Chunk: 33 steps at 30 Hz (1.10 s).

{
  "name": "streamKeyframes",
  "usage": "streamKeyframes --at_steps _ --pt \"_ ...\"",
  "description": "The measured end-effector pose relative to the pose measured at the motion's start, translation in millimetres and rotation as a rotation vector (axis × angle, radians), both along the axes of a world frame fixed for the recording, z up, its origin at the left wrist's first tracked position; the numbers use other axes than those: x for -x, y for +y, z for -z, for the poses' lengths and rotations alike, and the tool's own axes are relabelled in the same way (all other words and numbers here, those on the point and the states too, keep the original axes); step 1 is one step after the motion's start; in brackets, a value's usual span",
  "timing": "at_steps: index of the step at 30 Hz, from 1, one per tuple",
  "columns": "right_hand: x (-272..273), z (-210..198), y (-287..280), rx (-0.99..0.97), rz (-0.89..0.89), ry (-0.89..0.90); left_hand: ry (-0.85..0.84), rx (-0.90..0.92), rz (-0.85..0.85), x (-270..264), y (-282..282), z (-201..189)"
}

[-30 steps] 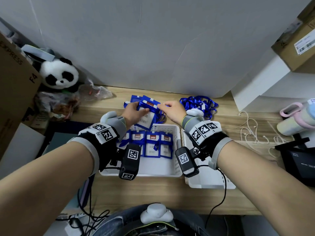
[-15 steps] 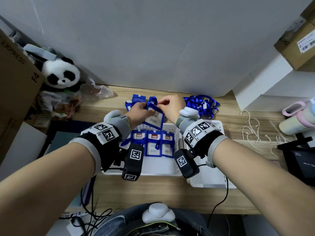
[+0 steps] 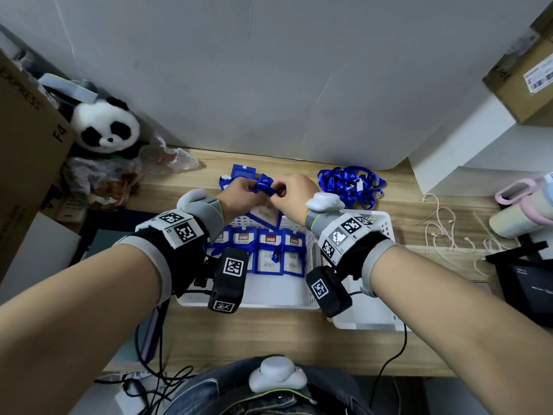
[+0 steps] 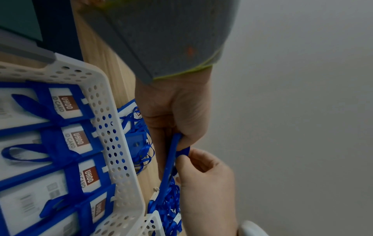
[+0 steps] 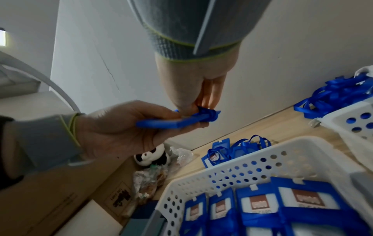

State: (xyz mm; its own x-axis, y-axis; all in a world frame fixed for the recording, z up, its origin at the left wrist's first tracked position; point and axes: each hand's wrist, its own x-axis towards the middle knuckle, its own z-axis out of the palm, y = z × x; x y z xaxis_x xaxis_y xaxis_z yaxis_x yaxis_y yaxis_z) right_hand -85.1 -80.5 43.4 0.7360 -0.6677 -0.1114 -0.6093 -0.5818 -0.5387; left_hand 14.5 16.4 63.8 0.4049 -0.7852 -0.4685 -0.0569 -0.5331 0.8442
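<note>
Right wrist view: the left hand (image 5: 121, 132) clasps the blue badge holder (image 5: 159, 124) in the air over the far rim of the white basket (image 5: 232, 159). The right hand (image 5: 191, 79) pinches the lanyard knot (image 5: 209, 115). Pulling too hard may undo the knot or tear the holder from the fingers.

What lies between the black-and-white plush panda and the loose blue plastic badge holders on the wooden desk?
A crumpled clear plastic bag, lying on the desk; the head view shows it best.

White wall (image 3: 269, 70) behind wooden desk (image 3: 269, 339)
</note>
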Motion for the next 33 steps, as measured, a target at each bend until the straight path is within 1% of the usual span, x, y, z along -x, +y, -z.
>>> streamKeyframes --at_steps 2,4,9,12,15,17,20,22,25,27,28,31,33 --pt "-4 3 -1 -0.143 0.036 -0.04 -0.059 -0.004 -0.02 0 0 0" --pt "-6 7 -1 -0.216 0.046 -0.028 -0.077 0.01 -0.051 1 -2 -1" --pt "-3 13 -2 -0.242 0.051 -0.009 -0.068 0.021 -0.106 -2 -5 2" --pt "2 10 0 -0.259 0.028 -0.039 -0.091 0.012 -0.124 -3 -6 6" --pt "9 7 3 -0.368 -0.057 -0.131 -0.044 -0.005 -0.175 -6 -5 8" --pt "13 7 3 -0.347 -0.147 -0.166 0.028 -0.004 -0.214 -8 -4 9" --pt "12 10 3 -0.237 -0.206 -0.117 0.107 -0.013 -0.266 -12 -2 10" --pt "11 13 5 -0.179 -0.177 -0.102 0.138 -0.008 -0.312 -13 -3 8" --pt "14 18 4 -0.18 -0.086 -0.209 0.112 0.022 -0.401 -18 1 9" --pt "19 23 2 -0.244 -0.043 -0.25 0.106 0.036 -0.437 -22 5 12" --pt "21 26 1 -0.299 -0.048 -0.24 0.102 0.029 -0.432 -22 7 14" --pt "23 29 4 -0.504 -0.077 -0.113 0.119 -0.025 -0.375 -18 12 19" --pt "21 28 3 -0.661 0.014 -0.119 0.165 -0.045 -0.375 -19 16 22"
